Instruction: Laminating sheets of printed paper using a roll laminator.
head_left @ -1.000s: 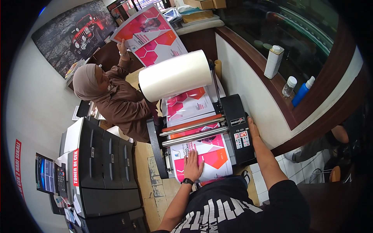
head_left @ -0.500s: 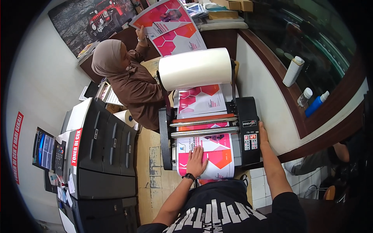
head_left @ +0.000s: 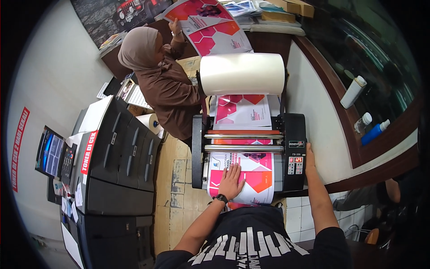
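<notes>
My left hand (head_left: 231, 182) lies flat, fingers spread, on a glossy printed sheet (head_left: 260, 181) with pink and orange hexagons. The far part of this sheet runs under the metal rollers (head_left: 244, 148) of a black roll laminator. My right hand (head_left: 310, 159) is against the right side of the laminator's control box (head_left: 294, 134), beside its red-lit display; most of its fingers are hidden. Beyond the rollers, a similar printed sheet (head_left: 242, 112) shows below a wide white film roll (head_left: 242, 74).
At the far left a person in brown (head_left: 168, 92) holds up similar prints (head_left: 215, 29). A large dark printer (head_left: 121, 161) stands to my left. Bottles (head_left: 375, 132) line the window ledge on the right. Boxes and papers (head_left: 277, 17) are stacked at the back.
The view has turned slightly, so the laminator sits a little farther right in the picture. Both my hands keep their places on the sheet and at the machine's side.
</notes>
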Tool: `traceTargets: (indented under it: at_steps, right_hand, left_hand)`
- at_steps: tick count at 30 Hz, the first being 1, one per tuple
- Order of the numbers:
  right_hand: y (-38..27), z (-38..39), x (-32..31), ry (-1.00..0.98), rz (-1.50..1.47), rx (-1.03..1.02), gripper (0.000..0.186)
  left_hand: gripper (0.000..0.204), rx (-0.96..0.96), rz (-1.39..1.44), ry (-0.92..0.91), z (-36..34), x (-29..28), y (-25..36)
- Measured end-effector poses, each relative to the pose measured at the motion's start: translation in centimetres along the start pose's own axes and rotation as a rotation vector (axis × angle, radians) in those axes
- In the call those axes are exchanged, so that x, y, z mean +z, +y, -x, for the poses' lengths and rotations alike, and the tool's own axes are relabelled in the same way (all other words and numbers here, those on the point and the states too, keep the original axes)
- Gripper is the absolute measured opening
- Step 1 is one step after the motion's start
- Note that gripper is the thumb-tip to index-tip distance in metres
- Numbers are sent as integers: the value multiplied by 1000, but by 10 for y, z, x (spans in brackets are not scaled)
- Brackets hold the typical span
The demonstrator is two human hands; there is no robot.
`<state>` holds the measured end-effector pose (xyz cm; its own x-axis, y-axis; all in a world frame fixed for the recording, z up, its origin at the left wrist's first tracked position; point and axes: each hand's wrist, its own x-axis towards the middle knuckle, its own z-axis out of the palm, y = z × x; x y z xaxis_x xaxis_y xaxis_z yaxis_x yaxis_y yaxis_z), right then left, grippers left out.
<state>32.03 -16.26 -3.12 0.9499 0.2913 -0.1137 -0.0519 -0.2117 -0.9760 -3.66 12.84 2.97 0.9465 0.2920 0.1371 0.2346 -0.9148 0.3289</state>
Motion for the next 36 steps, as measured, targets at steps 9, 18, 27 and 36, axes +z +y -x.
traceTargets:
  at_steps: [9, 18, 27, 36]
  right_hand:
    - [1, 5, -12, -34, -249, 242, 78]
    - [-60, -21, 2, -24, 974, -301, 33]
    - [-66, -18, -18, -194, 984, -245, 40]
    - [144, -119, -141, 97, 320, -720, 32]
  left_hand:
    - [71, 21, -3, -14, -1, 2, 4]
    - [71, 17, -60, -29, -3, -7, 3]
    - [70, 25, -5, -30, -12, 1, 4]
    - [70, 115, 99, -16, -40, 0, 23]
